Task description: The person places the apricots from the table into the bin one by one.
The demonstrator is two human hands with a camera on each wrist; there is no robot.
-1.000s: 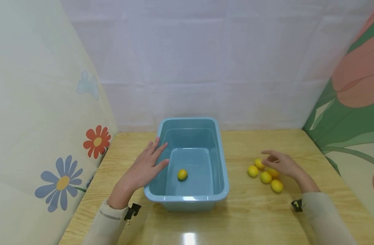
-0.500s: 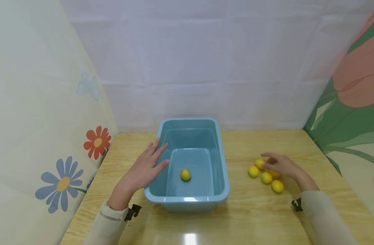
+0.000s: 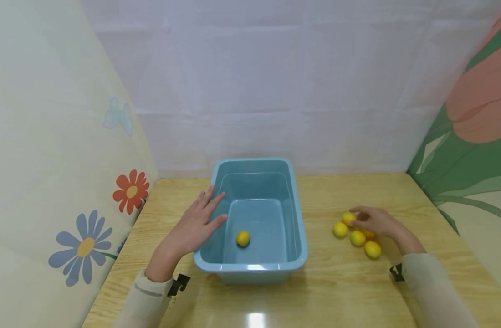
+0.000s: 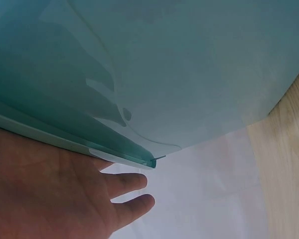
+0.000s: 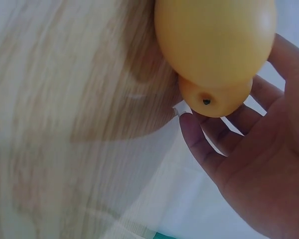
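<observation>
On the left rim of a blue plastic tub (image 3: 297, 218) rests my left hand (image 3: 193, 225), fingers spread. In the left wrist view that hand (image 4: 50, 189) lies against the rim with its fingertips past it. One yellow lemon (image 3: 242, 238) lies on the tub's floor. My right hand (image 3: 377, 222) is over a cluster of lemons right of the tub. Its thumb and fingers curl round the far lemon (image 3: 348, 218); the palm partly covers an orange-tinged one. In the right wrist view the fingers of the hand (image 5: 274, 154) curve behind a lemon with a stem dimple (image 5: 222, 102).
Other lemons, among them a left one (image 3: 339, 230), a middle one (image 3: 358, 238) and a near one (image 3: 372, 249), lie on the wooden table (image 3: 328, 291). A white cloth backdrop (image 3: 242, 91) rises behind; flowered panels flank both sides.
The lemon in the tub has rolled right, then back left. My right hand has lowered slightly onto the lemon cluster. The left hand keeps its place on the rim.
</observation>
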